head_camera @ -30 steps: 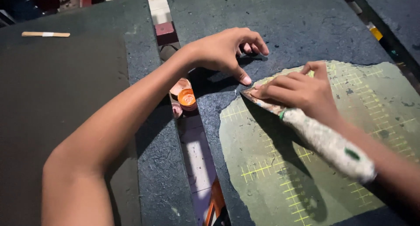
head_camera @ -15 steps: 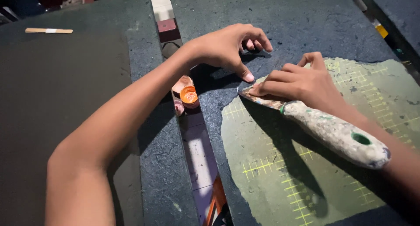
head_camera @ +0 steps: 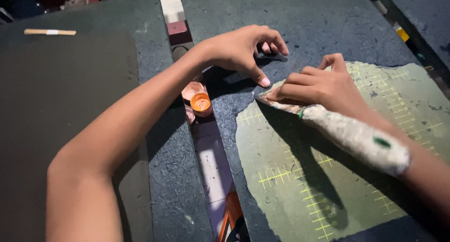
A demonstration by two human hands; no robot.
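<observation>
A: Report the position and state of each hand.

B: The left hand (head_camera: 243, 47) rests on the dark pulp layer (head_camera: 304, 21), fingers curled, with the thumb tip pressed down at the layer's torn edge. The right hand (head_camera: 323, 85) grips the scraper (head_camera: 347, 132), fingers pressed together along its blade end. The blade tip lies just beside the left thumb, at 9 o'clock from the right hand.

A: Location of the scraper?

B: Its paint-crusted handle runs from the right hand toward 4 o'clock, tilted low over the green cutting mat (head_camera: 300, 176). The blade appears to sit under the pulp edge, though shadow hides the contact.

A: Surrounding items?

B: The mat lies bared at 6 o'clock from the hands, with the pulp layer covering the surface at 12 o'clock. Small orange-lidded jars (head_camera: 200, 102) sit in the gap at 8 o'clock from the left hand. A wooden stick (head_camera: 49, 32) lies well apart at 10 o'clock on the dark board (head_camera: 56, 106).
</observation>
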